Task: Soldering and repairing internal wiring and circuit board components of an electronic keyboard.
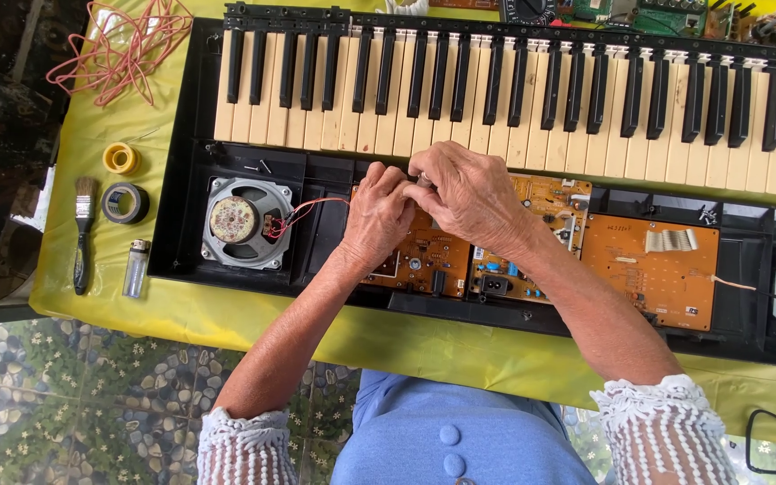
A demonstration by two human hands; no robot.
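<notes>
Orange circuit board (424,256) inside opened keyboard (514,90)

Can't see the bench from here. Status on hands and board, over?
Left hand and right hand together, pinching something small, hidden. Over the orange circuit board in the open keyboard. Red wires run close by.

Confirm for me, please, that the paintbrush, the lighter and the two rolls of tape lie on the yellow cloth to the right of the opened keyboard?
Not quite: the head view shows the paintbrush, lighter and two rolls of tape on the yellow cloth to the left of the opened keyboard, not the right.
</notes>
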